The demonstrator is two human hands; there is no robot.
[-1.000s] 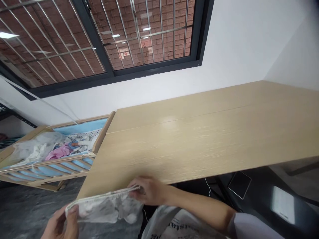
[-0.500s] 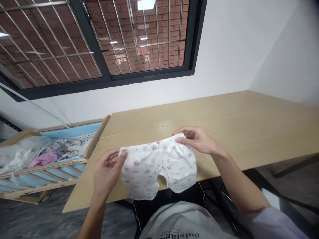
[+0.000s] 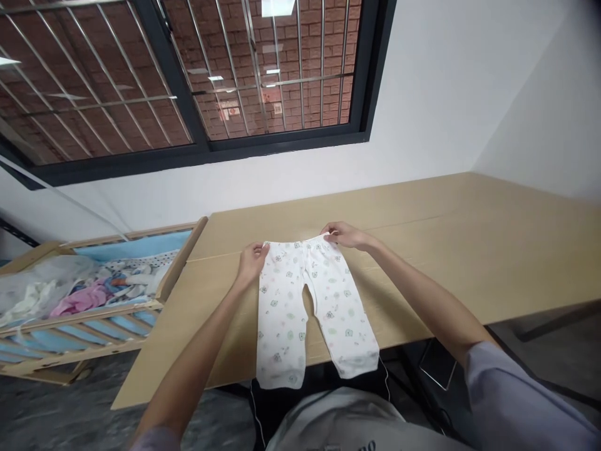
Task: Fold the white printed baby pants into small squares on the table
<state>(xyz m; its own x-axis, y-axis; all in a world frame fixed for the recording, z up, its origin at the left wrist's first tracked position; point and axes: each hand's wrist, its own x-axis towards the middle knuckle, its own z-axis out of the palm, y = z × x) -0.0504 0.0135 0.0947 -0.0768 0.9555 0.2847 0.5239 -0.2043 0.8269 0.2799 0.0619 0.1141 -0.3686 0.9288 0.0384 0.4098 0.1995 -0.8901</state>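
Observation:
A pair of small white baby pants (image 3: pixel 282 307), printed with little animals and green spots, is stretched out over the wooden table (image 3: pixel 422 250). Its waistband points away from me, and both leg ends reach past the table's front edge. My left hand (image 3: pixel 253 260) pinches the left corner of the waistband between thumb and fingers. At the right waistband corner, my right hand (image 3: pixel 345 236) holds the cloth the same way. A gap shows bare tabletop between the two legs.
On the left stands a wooden crib (image 3: pixel 183 263) with blue lining, holding a pink cloth (image 3: pixel 82 297), other clothes and a clear plastic bag (image 3: pixel 51 275). A barred window (image 3: pixel 282 141) is set in the white wall behind the table. A white cord (image 3: pixel 257 413) hangs below the front edge.
Both hands have moved forward, away from me, drawing the waistband farther over the table. The pants' legs now lie extended lengthwise instead of hanging bunched and short at the edge.

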